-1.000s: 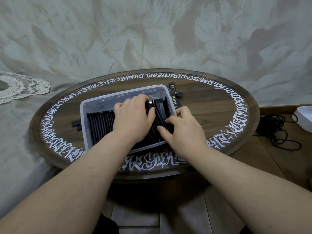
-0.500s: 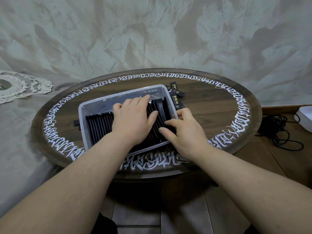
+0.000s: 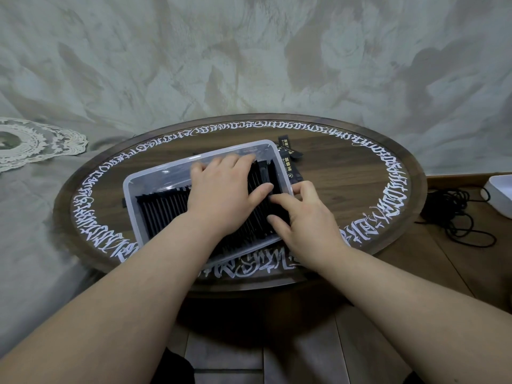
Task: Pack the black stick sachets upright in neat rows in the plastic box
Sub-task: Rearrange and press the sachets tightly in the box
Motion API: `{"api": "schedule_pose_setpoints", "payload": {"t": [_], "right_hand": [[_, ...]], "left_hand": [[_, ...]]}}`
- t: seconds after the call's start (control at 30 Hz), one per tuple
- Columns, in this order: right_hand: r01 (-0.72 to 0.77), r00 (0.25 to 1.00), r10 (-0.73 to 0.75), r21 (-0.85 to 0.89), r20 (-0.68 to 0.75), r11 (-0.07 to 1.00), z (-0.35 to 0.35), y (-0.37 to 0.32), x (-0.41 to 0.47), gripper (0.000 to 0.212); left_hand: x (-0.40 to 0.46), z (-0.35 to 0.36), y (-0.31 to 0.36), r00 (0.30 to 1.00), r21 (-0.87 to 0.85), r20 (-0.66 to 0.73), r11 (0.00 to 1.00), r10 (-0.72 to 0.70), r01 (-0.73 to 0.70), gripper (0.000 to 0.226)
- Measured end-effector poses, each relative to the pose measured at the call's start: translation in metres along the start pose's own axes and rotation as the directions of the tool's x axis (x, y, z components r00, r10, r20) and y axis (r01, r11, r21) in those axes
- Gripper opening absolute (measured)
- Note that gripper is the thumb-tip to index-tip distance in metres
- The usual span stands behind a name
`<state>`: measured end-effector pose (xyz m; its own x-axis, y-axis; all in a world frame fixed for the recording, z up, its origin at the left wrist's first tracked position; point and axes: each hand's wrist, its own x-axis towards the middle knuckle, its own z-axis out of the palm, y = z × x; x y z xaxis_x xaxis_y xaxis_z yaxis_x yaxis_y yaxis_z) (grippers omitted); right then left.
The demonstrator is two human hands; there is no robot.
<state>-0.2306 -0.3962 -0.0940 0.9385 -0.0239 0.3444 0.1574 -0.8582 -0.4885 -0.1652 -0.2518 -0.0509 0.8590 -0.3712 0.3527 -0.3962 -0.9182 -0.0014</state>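
A clear plastic box (image 3: 133, 187) sits on the dark oval table (image 3: 346, 173), holding a row of black stick sachets (image 3: 163, 209) standing on edge. My left hand (image 3: 221, 189) lies flat over the middle of the row, fingers straight, pressing the sachets. My right hand (image 3: 302, 214) is at the box's right end, its thumb and fingers reaching into the sachets there; what the fingertips hold is hidden. A few loose sachets (image 3: 289, 153) lie on the table behind the box's right corner.
A lace doily (image 3: 30, 139) lies at the far left on grey cloth. A black cable (image 3: 460, 214) and a white object (image 3: 501, 192) are on the wood floor at the right. The marbled wall stands behind the table.
My left hand has slid a little toward the back of the box over the row. My right hand has moved up along the box's right end.
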Motion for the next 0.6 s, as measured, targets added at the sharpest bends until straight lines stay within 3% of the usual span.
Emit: {"api": "schedule_pose_setpoints", "payload": {"t": [0.4, 0.6], "right_hand": [[0.027, 0.999, -0.027, 0.023, -0.029, 0.999, -0.003, 0.002, -0.006, 0.040], [0.046, 0.997, -0.044, 0.030, -0.057, 0.999, -0.004, 0.003, -0.005, 0.024]], "left_hand": [[0.006, -0.005, 0.012, 1.000, -0.057, 0.002, 0.998, 0.029, -0.029, 0.053], [0.005, -0.004, 0.008, 0.999, -0.108, -0.006, 0.994, 0.035, -0.035, 0.042]]}}
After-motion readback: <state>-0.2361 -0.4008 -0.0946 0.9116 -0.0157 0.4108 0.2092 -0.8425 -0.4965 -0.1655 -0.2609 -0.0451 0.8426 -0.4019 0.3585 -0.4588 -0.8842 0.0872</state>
